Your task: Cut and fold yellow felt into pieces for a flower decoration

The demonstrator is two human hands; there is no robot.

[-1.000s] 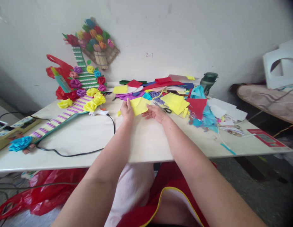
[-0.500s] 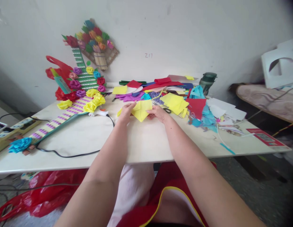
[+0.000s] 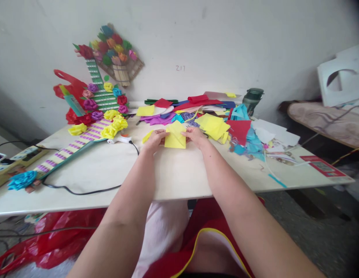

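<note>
Between my two hands, above the table, I hold a square piece of yellow crepe paper (image 3: 175,137). My left hand (image 3: 156,140) pinches its left edge, and my right hand (image 3: 195,137) grips the opposite edge. A small yellow scrap (image 3: 146,136) shows just beyond my left hand. Behind my right hand lie yellow sheets (image 3: 213,125), with scissors partly hidden near them. A white glue gun (image 3: 120,139) rests to the left, its black cord trailing over the table.
A guitar-shaped craft with paper flowers (image 3: 108,98) leans on the wall at left. Coloured paper strips and sheets (image 3: 197,101) lie along the back. A dark green bottle (image 3: 252,101) stands behind blue scraps (image 3: 256,143). A power strip (image 3: 20,162) sits at the far left.
The yellow paper has been turned in my hands: one corner pointed down half a second ago, and now a straight edge is at the bottom. Both hands still grip it.
</note>
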